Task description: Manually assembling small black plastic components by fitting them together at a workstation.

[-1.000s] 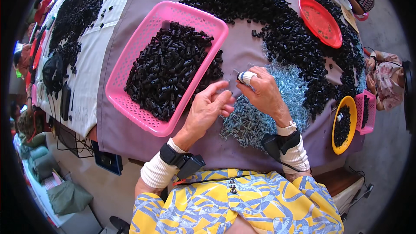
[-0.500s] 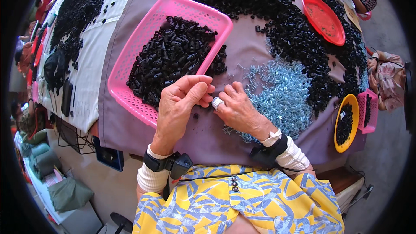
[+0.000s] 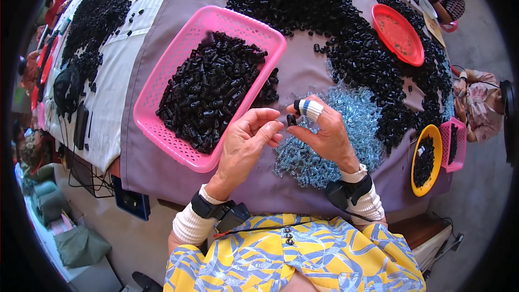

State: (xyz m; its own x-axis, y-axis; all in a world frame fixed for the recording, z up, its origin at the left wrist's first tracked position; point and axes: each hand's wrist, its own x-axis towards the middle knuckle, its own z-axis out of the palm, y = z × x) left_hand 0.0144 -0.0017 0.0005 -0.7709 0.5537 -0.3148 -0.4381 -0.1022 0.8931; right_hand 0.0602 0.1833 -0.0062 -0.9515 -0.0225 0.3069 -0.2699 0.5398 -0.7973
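Observation:
My right hand (image 3: 330,133) pinches a small black plastic cord lock part (image 3: 292,120) between thumb and index finger. A white band with blue stripes (image 3: 311,109) wraps that index finger. Facing it, my left hand (image 3: 250,139) has its thumb closed toward the curled fingers; whatever lies between the tips is too small or hidden to name. Beneath my right hand spreads a heap of small bluish coil springs (image 3: 346,113). Left of my hands stands a pink perforated basket (image 3: 148,109), filled with black cord lock parts (image 3: 208,94).
Loose black parts (image 3: 292,0) cover the far side of the cloth-covered table (image 3: 162,162). A red tray (image 3: 397,35), a yellow bowl (image 3: 439,157) and a small pink basket (image 3: 460,143) lie to the right. Other people (image 3: 478,103) sit along the right side.
My right hand has turned and opened away slightly to the right, bringing the black cord lock part into sight. My left hand has shifted right and slightly lower.

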